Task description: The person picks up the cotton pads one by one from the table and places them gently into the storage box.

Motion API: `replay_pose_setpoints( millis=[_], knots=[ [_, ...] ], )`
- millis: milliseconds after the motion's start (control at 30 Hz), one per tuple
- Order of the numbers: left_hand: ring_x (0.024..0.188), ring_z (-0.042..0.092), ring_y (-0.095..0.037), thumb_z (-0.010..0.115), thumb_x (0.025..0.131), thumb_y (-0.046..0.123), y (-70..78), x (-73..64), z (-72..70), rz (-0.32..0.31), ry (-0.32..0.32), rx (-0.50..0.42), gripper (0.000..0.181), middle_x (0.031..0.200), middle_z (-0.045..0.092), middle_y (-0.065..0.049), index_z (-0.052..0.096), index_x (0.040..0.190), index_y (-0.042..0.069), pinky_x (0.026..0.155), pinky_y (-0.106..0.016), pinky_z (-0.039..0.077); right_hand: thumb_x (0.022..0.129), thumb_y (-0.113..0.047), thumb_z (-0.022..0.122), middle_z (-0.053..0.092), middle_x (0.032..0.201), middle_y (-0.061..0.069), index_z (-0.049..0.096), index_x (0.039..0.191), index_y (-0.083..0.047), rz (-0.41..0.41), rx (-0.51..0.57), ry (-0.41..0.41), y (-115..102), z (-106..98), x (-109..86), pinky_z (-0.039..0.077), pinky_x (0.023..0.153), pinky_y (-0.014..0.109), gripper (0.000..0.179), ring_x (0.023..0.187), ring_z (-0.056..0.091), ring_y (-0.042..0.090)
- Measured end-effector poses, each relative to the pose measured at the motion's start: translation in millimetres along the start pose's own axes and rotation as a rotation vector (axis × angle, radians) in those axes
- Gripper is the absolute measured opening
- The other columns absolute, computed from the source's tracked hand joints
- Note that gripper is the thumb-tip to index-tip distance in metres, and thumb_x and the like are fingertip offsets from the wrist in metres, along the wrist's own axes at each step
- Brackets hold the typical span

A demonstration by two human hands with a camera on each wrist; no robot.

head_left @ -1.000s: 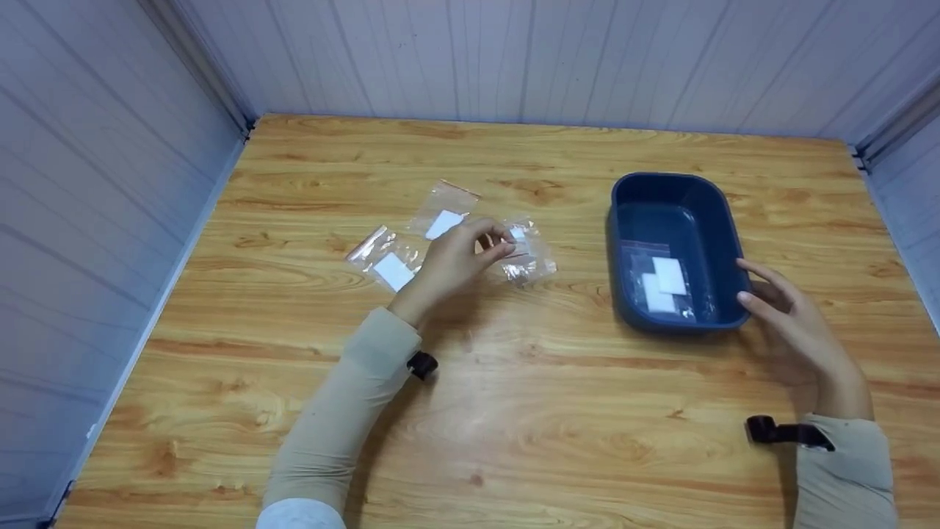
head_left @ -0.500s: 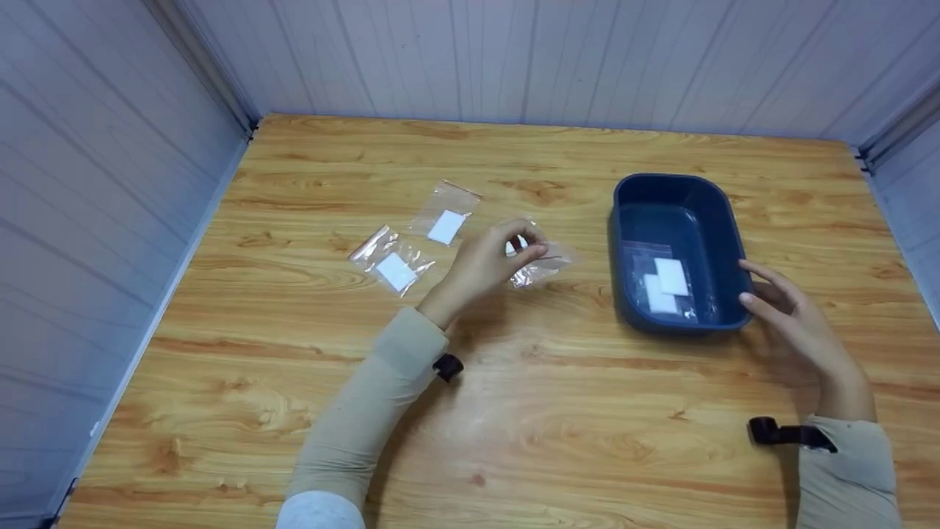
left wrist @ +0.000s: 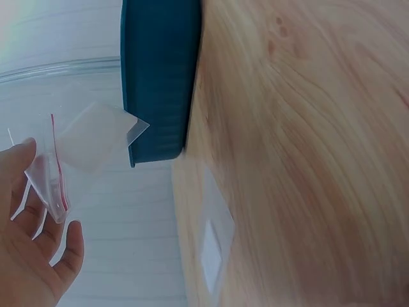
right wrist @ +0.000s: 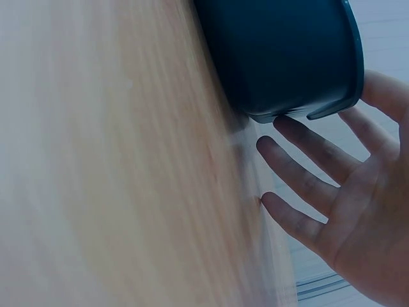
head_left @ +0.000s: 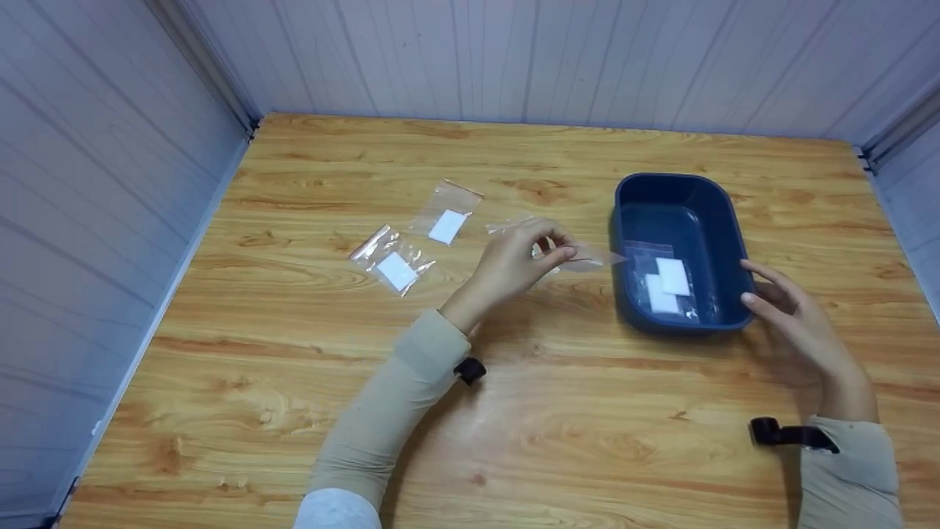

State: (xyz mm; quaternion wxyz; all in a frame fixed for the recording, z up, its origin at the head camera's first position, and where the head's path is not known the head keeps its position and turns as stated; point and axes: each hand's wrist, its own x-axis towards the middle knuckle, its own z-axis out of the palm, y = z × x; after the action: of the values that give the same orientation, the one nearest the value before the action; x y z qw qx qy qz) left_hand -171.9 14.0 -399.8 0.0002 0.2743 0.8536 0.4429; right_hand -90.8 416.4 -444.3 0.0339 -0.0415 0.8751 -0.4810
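Note:
My left hand (head_left: 525,257) pinches a clear zip-lock bag (left wrist: 86,150) near its red seal strip, between thumb and fingertips. A pale square piece shows inside this bag. In the head view, the bag's far corner reaches to the left rim of a dark blue plastic bin (head_left: 668,228). My right hand (head_left: 797,319) touches the bin's right side near its front corner, thumb and fingertips at the rim. The right wrist view shows the fingers (right wrist: 300,169) extended and spread beside the bin's wall. Overlapping zip-lock bags (head_left: 664,286) with white squares lie in the bin's front part.
Two zip-lock bags with white squares, one at the back (head_left: 446,213) and one in front (head_left: 396,270), lie left of my left hand. Another clear bag (head_left: 507,224) is partly hidden behind that hand. Panelled walls (head_left: 470,59) border the wooden table (head_left: 587,441).
My left hand has moved right, lifting the zip-lock bag off the table and carrying it to the bin's left rim. The right hand and the bin have stayed in place.

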Motion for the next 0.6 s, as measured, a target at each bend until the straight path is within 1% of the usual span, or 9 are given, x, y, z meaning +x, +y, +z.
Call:
replay_pose_setpoints(
  millis=[100,200,300,400,467,600],
  knots=[
    [0.089,0.059,-0.006,0.068,0.095,0.030,4.7,2.3,0.3,0.004,-0.002,-0.003,0.015,0.097,0.067,0.011,0.072,0.102,0.018,0.074,-0.023,0.046,0.103,-0.017,0.054,0.047,0.142,-0.001,0.038,0.153,-0.017,-0.006,0.006,-0.001,0,0,-0.3,0.041,0.088,0.008,0.052,0.115,0.048,-0.007],
    [0.089,0.059,-0.006,0.068,0.095,0.029,8.3,4.0,2.5,0.012,-0.004,-0.016,0.015,0.097,0.067,0.010,0.072,0.102,0.017,0.074,-0.023,0.046,0.104,-0.018,0.054,0.047,0.142,-0.003,0.038,0.153,-0.017,-0.009,0.005,-0.011,0,-1,-1.5,0.041,0.088,0.008,0.052,0.115,0.048,-0.007],
    [0.089,0.059,-0.006,0.068,0.095,0.028,11.6,5.8,5.4,0.023,-0.010,-0.033,0.015,0.097,0.067,0.009,0.071,0.102,0.015,0.073,-0.023,0.047,0.104,-0.021,0.054,0.047,0.142,0.000,0.037,0.154,-0.019,0.001,-0.007,-0.022,0,-1,-2.3,0.040,0.087,0.008,0.053,0.115,0.047,-0.007],
    [0.088,0.059,-0.007,0.067,0.096,0.028,15.1,8.7,9.1,0.037,-0.014,-0.041,0.016,0.097,0.067,0.008,0.071,0.102,0.013,0.072,-0.022,0.047,0.104,-0.022,0.054,0.045,0.145,0.007,0.036,0.154,-0.020,0.013,-0.017,-0.029,0,-1,-2.1,0.039,0.087,0.008,0.054,0.116,0.047,-0.006],
    [0.088,0.059,-0.006,0.067,0.096,0.029,18.7,10.6,10.9,0.039,-0.015,-0.043,0.017,0.096,0.066,0.008,0.070,0.102,0.014,0.071,-0.022,0.047,0.104,-0.023,0.054,0.044,0.146,0.011,0.035,0.155,-0.021,0.018,-0.026,-0.031,0,-1,-1.7,0.039,0.087,0.007,0.054,0.116,0.046,-0.006],
    [0.088,0.058,-0.004,0.066,0.096,0.030,27.0,15.1,14.8,0.046,-0.011,-0.069,0.016,0.096,0.066,0.010,0.070,0.103,0.016,0.071,-0.021,0.046,0.104,-0.024,0.054,0.043,0.147,0.015,0.035,0.155,-0.021,0.030,-0.031,-0.029,0,-2,-1.3,0.039,0.087,0.007,0.055,0.115,0.046,-0.006]
  ],
)
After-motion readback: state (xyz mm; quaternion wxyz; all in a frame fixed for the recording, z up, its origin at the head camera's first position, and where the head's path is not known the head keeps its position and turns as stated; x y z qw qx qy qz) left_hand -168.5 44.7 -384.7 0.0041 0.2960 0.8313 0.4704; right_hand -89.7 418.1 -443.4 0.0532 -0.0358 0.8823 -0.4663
